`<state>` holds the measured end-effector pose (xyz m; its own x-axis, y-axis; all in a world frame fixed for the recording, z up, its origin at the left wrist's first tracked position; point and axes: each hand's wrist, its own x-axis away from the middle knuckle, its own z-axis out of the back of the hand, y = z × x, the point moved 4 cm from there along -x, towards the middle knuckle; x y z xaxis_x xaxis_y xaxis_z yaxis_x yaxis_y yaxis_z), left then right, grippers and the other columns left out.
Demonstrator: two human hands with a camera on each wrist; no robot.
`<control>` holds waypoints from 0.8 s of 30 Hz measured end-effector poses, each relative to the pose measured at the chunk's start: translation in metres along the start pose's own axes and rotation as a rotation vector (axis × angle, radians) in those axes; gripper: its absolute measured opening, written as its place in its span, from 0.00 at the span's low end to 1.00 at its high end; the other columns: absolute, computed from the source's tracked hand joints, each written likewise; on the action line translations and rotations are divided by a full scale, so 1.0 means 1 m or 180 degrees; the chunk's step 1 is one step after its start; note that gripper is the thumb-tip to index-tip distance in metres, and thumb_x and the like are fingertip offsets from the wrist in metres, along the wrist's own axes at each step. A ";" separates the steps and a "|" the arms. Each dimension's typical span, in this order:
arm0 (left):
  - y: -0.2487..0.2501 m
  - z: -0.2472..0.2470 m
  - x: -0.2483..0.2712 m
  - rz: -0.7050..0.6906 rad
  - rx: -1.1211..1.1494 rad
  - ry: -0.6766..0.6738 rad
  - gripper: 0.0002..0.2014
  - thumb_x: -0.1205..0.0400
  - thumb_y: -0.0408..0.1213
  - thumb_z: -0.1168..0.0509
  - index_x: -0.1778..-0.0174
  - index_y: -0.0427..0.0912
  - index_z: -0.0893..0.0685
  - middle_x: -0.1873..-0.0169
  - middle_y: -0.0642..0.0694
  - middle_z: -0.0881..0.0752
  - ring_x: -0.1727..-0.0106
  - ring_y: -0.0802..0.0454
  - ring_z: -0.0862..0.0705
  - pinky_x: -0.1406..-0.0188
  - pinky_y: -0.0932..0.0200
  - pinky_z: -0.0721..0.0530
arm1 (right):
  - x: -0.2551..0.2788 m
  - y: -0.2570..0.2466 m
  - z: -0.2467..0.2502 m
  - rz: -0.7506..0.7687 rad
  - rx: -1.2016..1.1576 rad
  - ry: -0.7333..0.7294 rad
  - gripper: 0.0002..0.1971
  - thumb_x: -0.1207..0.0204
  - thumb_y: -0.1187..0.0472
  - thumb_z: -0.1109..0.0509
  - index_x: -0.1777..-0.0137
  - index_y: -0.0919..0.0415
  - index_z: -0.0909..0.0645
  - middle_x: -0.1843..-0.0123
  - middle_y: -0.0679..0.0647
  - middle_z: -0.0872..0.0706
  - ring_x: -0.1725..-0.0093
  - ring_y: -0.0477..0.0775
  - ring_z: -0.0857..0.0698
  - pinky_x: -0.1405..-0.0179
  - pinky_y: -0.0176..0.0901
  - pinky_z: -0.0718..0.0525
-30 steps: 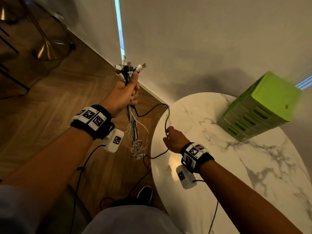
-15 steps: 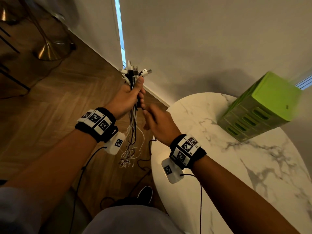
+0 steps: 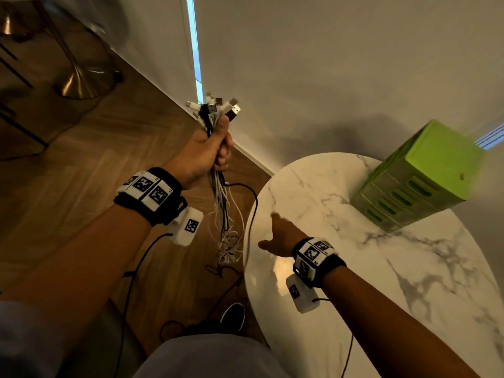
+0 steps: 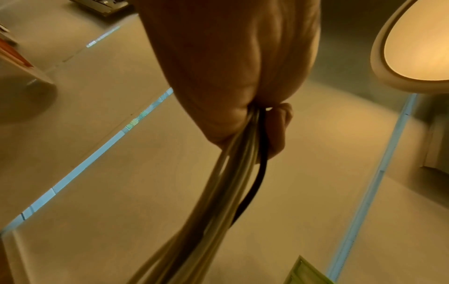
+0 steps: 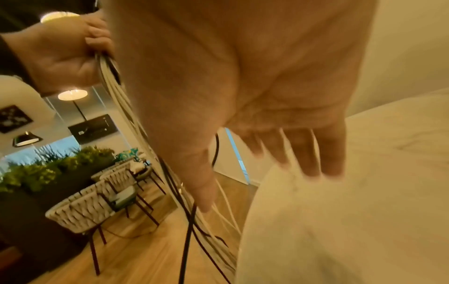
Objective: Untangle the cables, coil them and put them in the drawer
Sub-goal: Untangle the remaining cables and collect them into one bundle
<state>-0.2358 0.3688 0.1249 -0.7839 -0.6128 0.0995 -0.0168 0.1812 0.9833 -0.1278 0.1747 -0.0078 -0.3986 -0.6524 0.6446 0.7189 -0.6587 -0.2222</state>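
Note:
My left hand (image 3: 210, 148) grips a bundle of white and black cables (image 3: 222, 203) upright over the floor, left of the table. Their USB plugs (image 3: 218, 106) fan out above my thumb. Below the fist the cables (image 4: 230, 182) hang down into a tangled knot (image 3: 227, 246). One black cable (image 3: 252, 203) loops out toward the table edge. My right hand (image 3: 275, 236) hovers over the table's left edge with straight, spread fingers (image 5: 303, 153), holding nothing. The green drawer unit (image 3: 420, 175) stands at the table's far right, its drawers closed.
The round white marble table (image 3: 381, 282) fills the lower right. A white wall runs behind it. Wooden floor lies to the left, with a brass lamp base (image 3: 79, 80) at the far left and my shoe (image 3: 233, 315) below. Woven chairs (image 5: 92, 203) show in the right wrist view.
My right hand left the bundle near my left hand, dropped down and right to the table edge, and opened. The left hand has kept its grip on the bundle and stayed raised.

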 end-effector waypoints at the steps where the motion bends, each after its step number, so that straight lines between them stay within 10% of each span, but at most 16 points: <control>1: 0.000 -0.005 0.001 -0.0009 -0.0050 -0.0082 0.24 0.18 0.62 0.41 0.63 0.43 0.23 0.76 0.50 0.28 0.74 0.54 0.30 0.74 0.61 0.30 | 0.004 -0.007 0.007 0.0204 -0.0195 0.0274 0.52 0.26 0.41 0.24 0.12 0.59 0.52 0.12 0.63 0.44 0.16 0.66 0.36 0.20 0.58 0.32; 3: -0.002 -0.018 0.004 -0.0021 -0.0306 -0.0285 0.25 0.17 0.63 0.43 0.61 0.42 0.21 0.75 0.49 0.24 0.72 0.54 0.25 0.71 0.60 0.25 | 0.022 -0.032 0.033 0.1041 -0.0760 0.0919 0.56 0.29 0.41 0.21 0.12 0.56 0.54 0.10 0.58 0.48 0.13 0.60 0.43 0.16 0.56 0.40; 7: 0.002 -0.046 0.014 -0.0321 -0.1293 -0.0702 0.21 0.08 0.50 0.48 0.51 0.39 0.16 0.65 0.46 0.18 0.66 0.61 0.16 0.63 0.67 0.17 | 0.044 -0.081 0.071 0.2104 -0.2267 0.1203 0.29 0.21 0.59 0.25 0.23 0.58 0.31 0.28 0.56 0.21 0.31 0.51 0.21 0.29 0.48 0.22; 10: 0.014 -0.055 0.018 -0.0739 -0.1901 -0.0828 0.16 0.08 0.45 0.44 0.45 0.40 0.14 0.63 0.58 0.17 0.63 0.62 0.16 0.64 0.70 0.21 | 0.051 -0.089 0.078 0.2104 -0.3396 0.1412 0.10 0.18 0.65 0.37 0.39 0.58 0.22 0.44 0.73 0.16 0.44 0.70 0.16 0.39 0.69 0.16; 17: 0.023 -0.055 0.016 -0.0412 -0.1020 -0.1070 0.23 0.24 0.51 0.22 0.46 0.35 0.15 0.57 0.47 0.13 0.52 0.55 0.12 0.50 0.61 0.14 | 0.063 -0.094 0.078 0.2062 -0.3817 0.0404 0.15 0.18 0.67 0.40 0.66 0.53 0.32 0.73 0.47 0.35 0.76 0.45 0.35 0.74 0.40 0.33; 21: 0.010 -0.061 0.016 -0.0376 -0.0175 -0.1073 0.32 0.33 0.63 0.20 0.47 0.41 0.17 0.52 0.43 0.15 0.49 0.50 0.15 0.50 0.58 0.17 | 0.065 -0.084 0.089 0.1782 -0.4084 0.0187 0.19 0.20 0.61 0.38 0.72 0.50 0.36 0.75 0.46 0.40 0.78 0.46 0.43 0.74 0.41 0.43; 24: -0.027 -0.068 0.031 0.0043 0.0249 -0.1935 0.35 0.32 0.64 0.21 0.36 0.47 0.18 0.41 0.49 0.11 0.36 0.53 0.14 0.36 0.57 0.17 | 0.074 -0.069 0.100 0.1758 -0.4333 0.0418 0.16 0.24 0.56 0.34 0.69 0.55 0.34 0.77 0.48 0.40 0.79 0.48 0.42 0.76 0.40 0.39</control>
<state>-0.2176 0.2928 0.1118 -0.9977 -0.0656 -0.0156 -0.0319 0.2561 0.9661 -0.1496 0.2096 0.1281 -0.3590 -0.9120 0.1984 -0.2539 -0.1092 -0.9610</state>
